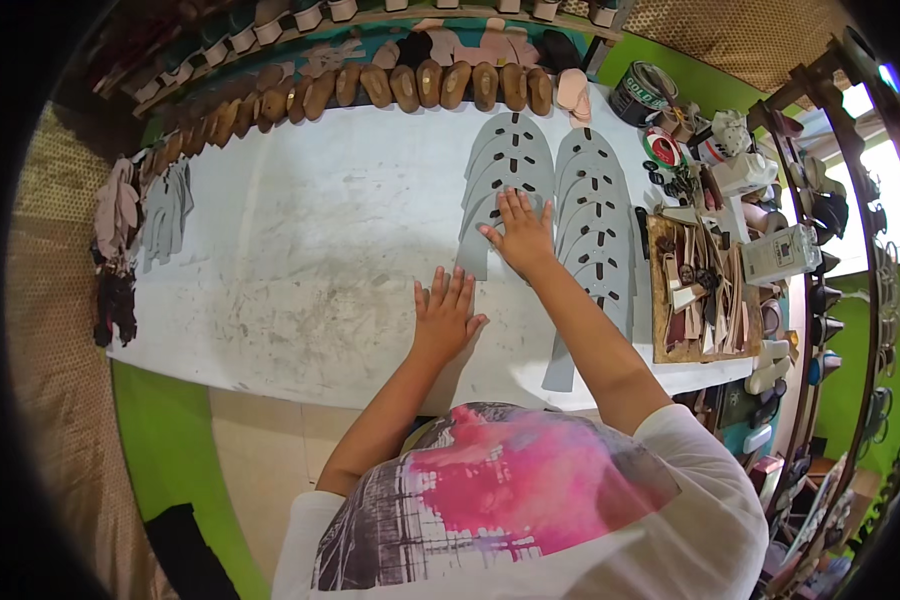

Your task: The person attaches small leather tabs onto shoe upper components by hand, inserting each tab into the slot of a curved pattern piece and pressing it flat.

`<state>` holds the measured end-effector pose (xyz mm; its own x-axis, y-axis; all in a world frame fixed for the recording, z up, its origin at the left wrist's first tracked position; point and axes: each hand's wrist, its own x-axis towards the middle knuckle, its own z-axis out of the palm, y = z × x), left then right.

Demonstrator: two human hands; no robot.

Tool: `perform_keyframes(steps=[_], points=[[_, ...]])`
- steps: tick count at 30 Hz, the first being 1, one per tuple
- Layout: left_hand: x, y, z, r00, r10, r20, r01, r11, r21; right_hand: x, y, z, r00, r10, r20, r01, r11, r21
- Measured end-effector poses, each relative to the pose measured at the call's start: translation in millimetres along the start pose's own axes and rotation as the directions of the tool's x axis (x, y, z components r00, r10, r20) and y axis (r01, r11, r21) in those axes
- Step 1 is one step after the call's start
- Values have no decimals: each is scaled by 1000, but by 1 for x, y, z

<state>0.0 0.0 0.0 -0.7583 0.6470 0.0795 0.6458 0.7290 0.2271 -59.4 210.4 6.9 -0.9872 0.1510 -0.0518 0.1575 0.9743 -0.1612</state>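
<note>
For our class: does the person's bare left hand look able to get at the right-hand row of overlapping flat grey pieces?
Probably yes: between the left hand and the near end of the grey row lies bare white tabletop, though the right forearm crosses part of that row.

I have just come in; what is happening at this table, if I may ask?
A person leans over a white table with both hands spread open. The right hand lies on the left row of overlapping grey pieces, and the left hand is palm down near that row's closer end. Neither hand grips anything. A second row of grey pieces lies just to the right. Brown shoe-shaped things line the far edge.
</note>
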Motion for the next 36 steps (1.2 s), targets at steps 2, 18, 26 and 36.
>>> perform_keyframes(steps=[2,18,26,36], points=[[-5,1,-5,999,28,16,-28,1000,-15,-2,2,0,999,-9,-36,8,999,-45],[-119,-133,-67,987,-149,53,153,985,-79,-129,-216,16,927,-373,34,369,926,82],[-194,-220,-94,989,-149,3,148,983,-110,-130,-322,36,905,-423,46,411,897,163],[-231,-286,-113,994,-109,-23,102,973,-206,-134,-396,54,952,-306,-2,297,923,247]])
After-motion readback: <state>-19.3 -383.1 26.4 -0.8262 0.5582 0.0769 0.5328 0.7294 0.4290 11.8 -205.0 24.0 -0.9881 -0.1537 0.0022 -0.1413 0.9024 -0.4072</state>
